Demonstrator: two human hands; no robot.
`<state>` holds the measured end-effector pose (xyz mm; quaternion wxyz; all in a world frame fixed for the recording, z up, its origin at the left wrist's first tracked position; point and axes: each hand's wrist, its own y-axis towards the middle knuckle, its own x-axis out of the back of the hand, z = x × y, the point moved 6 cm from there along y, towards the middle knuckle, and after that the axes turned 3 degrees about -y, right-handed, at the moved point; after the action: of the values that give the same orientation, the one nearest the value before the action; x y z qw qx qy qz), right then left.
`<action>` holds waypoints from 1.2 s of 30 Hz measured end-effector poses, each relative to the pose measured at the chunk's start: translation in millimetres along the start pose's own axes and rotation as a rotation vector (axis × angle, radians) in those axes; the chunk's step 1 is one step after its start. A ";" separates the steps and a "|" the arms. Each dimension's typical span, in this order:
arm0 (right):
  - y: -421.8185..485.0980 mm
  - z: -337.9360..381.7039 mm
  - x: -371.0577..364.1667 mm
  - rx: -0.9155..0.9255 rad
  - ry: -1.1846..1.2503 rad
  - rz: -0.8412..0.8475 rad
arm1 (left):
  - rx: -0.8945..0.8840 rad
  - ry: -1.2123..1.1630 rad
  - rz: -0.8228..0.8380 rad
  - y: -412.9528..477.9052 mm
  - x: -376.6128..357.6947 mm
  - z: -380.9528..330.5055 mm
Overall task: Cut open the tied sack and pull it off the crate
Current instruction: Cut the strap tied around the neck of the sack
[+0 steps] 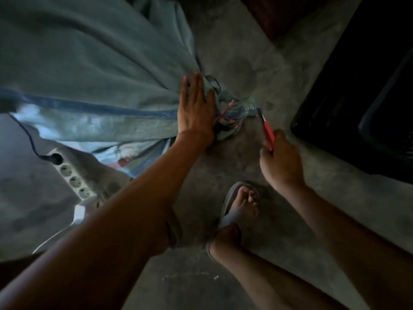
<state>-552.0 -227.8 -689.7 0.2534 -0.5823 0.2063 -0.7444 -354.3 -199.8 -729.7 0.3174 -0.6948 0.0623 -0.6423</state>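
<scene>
A large grey-green woven sack (89,63) with a blue stripe fills the upper left and lies on the concrete floor. Its gathered neck (232,115) is bound with red string at the centre. My left hand (196,106) lies flat on the sack just left of the tie, fingers apart. My right hand (281,162) is shut on a red-handled cutter (267,129). The cutter's blade tip reaches the right end of the tied neck. The crate is hidden inside the sack.
A white power strip (73,177) with a black plug lies on the floor at the left, beside the sack. A dark crate-like object (368,119) stands at the right. My sandalled foot (241,206) rests on the floor below the tie.
</scene>
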 end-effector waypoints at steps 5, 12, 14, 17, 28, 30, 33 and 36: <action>58.1 20.5 -5.9 0.253 -0.073 -0.118 | -0.048 0.076 -0.129 43.8 -11.3 15.5; 106.4 94.9 51.2 0.471 -0.102 -0.284 | 0.015 -0.008 0.020 93.0 31.6 50.0; 111.1 118.7 80.6 0.481 -0.028 -0.393 | 0.061 -0.187 0.018 100.0 47.4 59.0; 109.9 152.6 116.0 0.531 0.033 -0.474 | 0.097 -0.661 -0.087 111.4 68.7 81.5; -11.2 198.5 180.0 0.707 0.516 -0.569 | -0.091 -1.723 -0.374 19.3 205.0 142.2; -27.1 190.0 172.4 0.759 0.683 -0.581 | -0.078 -1.658 -0.544 -0.3 212.0 154.9; -51.5 186.0 156.7 0.827 0.642 -0.646 | -0.142 -1.512 -0.763 -32.8 222.2 158.7; -77.2 195.3 149.0 0.955 0.431 -0.740 | -0.191 -1.524 -0.822 -49.6 230.1 160.7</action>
<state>-401.6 -261.4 -483.4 0.1643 -0.2753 -0.3164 -0.8928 -182.0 -216.3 -503.4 -0.0439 -0.9264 -0.3694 -0.0581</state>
